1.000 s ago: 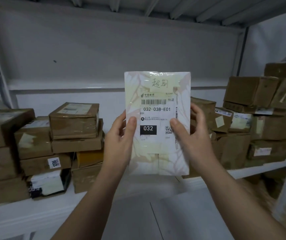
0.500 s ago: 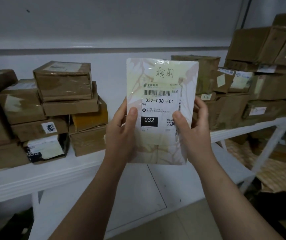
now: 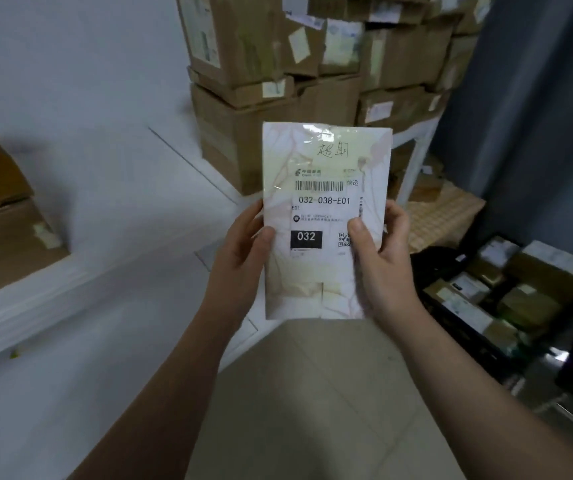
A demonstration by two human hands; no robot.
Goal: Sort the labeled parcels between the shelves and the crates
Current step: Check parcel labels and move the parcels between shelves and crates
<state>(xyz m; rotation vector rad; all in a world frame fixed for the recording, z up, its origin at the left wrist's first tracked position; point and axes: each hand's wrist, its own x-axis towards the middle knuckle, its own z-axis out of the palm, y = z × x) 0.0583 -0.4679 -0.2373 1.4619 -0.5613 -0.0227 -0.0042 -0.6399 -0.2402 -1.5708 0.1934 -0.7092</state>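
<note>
While you held the parcel [image 3: 326, 292] upright in front of you, both hands were closed on its lower half. Your left hand [image 3: 243, 254] gripped the left edge, its thumb lying on the front just beside the black block marked 032 and its fingers curled out of sight behind. Your right hand [image 3: 385, 261] gripped the right edge the same way, with the thumb pressed on the front next to the square code and the fingertips showing past the edge. The parcel was a flat, pale packet in glossy wrap, and its label [image 3: 323, 202] faced you and read 032-038-E01, with handwriting above it. It hung in the air over the beige floor [image 3: 295, 410], touching nothing but your hands. Behind it, on the far side, a stack of brown boxes [image 3: 260, 81] sat on a white shelf [image 3: 413, 161]. To the near right a dark crate [image 3: 458, 327] stood on the floor, holding several labelled packages [image 3: 520, 299]. On the left, another brown box [image 3: 4, 237] rested on a second white shelf board [image 3: 53, 299], blurred in the view.
</note>
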